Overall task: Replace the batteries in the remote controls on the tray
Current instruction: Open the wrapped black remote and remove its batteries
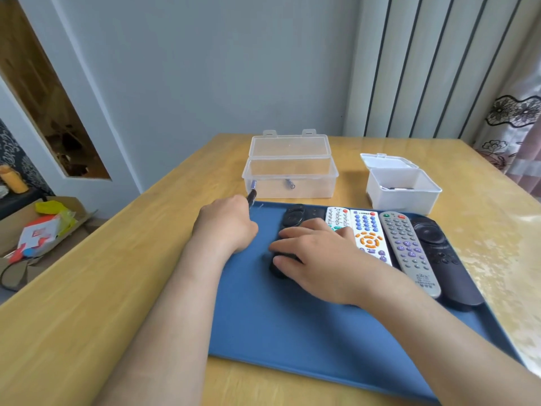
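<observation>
Head view. Left hand [225, 225] is curled in a fist round a battery [251, 196], whose tip pokes out past the knuckles. The clear box [289, 171] is just beyond that hand. Right hand [317, 260] grips the black remote [292, 218] on the blue tray [292, 332], fingers across the body and thumb on the near side. Other remotes [409, 250] lie just right of this hand. The remote is probably light, stiff, smooth plastic, a bit slippery; hold it by the long edges. The battery is small, hard and rolls easily.
</observation>
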{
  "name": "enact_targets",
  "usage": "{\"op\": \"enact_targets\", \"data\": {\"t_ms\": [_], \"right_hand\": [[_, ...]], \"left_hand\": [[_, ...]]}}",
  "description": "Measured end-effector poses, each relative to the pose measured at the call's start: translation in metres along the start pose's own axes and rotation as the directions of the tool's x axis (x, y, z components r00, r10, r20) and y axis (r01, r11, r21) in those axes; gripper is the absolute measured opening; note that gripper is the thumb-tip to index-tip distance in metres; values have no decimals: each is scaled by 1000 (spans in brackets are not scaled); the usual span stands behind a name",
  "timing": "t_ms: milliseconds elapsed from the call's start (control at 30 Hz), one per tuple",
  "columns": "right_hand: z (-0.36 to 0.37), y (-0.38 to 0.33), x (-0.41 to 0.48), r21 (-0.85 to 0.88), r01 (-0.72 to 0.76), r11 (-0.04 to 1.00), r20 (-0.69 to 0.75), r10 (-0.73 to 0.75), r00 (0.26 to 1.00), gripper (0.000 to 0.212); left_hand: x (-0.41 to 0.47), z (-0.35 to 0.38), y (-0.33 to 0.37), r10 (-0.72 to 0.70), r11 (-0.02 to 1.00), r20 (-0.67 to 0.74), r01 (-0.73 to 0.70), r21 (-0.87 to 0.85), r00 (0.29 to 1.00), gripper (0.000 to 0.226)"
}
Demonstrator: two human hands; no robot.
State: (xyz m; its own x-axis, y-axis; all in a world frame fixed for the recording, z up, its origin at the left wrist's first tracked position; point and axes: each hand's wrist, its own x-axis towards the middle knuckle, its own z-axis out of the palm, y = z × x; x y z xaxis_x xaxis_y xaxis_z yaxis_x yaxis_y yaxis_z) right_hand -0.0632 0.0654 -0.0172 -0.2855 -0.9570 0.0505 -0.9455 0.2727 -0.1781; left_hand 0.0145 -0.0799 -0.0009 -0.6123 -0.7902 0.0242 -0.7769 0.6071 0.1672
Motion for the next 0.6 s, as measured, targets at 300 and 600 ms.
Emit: {"op": "enact_targets", "data": {"t_ms": [300, 600], "right_hand": [[-18, -2, 5, 960, -70, 271, 22, 176, 984, 29], [-32, -1, 0, 945, -153, -290, 192, 109, 975, 39]], "left_hand": [[-16, -30, 15, 177, -34, -131, -127, -991, 975, 37], [-25, -19, 35, 261, -40, -237, -235, -971, 936, 32]]}}
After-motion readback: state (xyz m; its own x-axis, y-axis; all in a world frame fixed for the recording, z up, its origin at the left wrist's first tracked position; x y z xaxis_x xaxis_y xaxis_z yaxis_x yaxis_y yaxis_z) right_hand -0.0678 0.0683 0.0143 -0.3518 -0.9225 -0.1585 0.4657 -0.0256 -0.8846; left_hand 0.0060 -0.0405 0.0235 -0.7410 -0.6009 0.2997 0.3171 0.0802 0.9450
